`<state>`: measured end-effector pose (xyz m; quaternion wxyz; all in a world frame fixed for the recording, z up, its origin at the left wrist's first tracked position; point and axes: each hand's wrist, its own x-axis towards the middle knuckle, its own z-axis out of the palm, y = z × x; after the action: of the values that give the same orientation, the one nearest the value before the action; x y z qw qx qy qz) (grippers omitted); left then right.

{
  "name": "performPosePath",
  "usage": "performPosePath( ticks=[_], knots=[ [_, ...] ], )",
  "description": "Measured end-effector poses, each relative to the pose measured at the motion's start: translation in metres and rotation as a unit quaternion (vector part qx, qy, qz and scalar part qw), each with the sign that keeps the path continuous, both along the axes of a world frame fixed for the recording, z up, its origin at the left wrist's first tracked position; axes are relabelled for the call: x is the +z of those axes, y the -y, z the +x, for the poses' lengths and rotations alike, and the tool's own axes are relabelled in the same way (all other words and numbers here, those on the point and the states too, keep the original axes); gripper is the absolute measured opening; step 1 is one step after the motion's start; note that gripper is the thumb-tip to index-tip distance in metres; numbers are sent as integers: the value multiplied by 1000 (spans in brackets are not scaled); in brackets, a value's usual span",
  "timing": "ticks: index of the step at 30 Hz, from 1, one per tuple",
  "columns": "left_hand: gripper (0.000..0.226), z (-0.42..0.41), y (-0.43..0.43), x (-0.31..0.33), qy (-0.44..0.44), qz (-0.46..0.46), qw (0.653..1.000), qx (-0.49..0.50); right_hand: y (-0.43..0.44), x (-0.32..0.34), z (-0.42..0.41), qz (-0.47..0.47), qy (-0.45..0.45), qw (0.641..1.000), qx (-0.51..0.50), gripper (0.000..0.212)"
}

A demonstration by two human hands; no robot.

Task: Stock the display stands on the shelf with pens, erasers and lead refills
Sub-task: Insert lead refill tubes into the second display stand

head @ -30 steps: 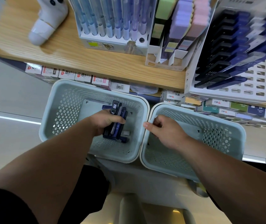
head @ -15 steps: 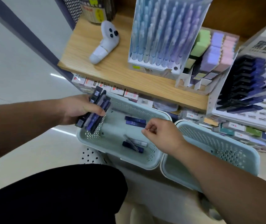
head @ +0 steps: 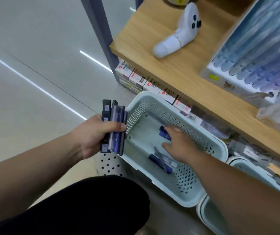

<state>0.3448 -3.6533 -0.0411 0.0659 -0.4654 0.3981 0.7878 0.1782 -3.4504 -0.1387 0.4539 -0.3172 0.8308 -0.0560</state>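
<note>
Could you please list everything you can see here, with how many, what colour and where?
held refill cases: one bundle, dark blue and black, left of the basket
loose refill cases: a few, dark blue, on the basket floor
basket: one, pale green, below the shelf
second basket: one, pale, at its right, partly seen
shelf: one, wooden
pen stand: one, clear, blue and purple pens, on the shelf
controller: one, white, on the shelf
boxes: a row, mostly white, under the shelf
left hand: grips the bundle
right hand: fingers spread, inside the basket
</note>
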Motion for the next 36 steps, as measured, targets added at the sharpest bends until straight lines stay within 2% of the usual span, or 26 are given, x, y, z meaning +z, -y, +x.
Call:
performPosePath(
  ticks=[5,8,11,18,22,26,31,36],
  knots=[
    [30,1,3,-5,-7,19,999,39,5,-23,3,-4,-15,1000,25,73],
    [33,4,0,-7,-1,4,999,39,7,-27,8,40,-48,998,31,68],
    [30,5,0,-7,-7,6,999,47,3,-32,11,80,-83,990,82,62],
    [23,5,-4,-11,-34,-9,998,43,-9,-29,11,131,-74,984,96,91],
    [21,3,-7,-12,-30,-11,997,69,-1,-33,13,129,-85,977,149,94],
    [21,4,-7,-10,-32,-2,997,68,10,-34,12,158,-61,976,135,97],
    [18,4,-7,-10,-32,-4,997,74,-2,-33,13,118,-88,979,142,88],
    [19,4,-10,-10,-30,-17,996,81,-17,-28,17,102,-107,982,122,67]
  ],
)
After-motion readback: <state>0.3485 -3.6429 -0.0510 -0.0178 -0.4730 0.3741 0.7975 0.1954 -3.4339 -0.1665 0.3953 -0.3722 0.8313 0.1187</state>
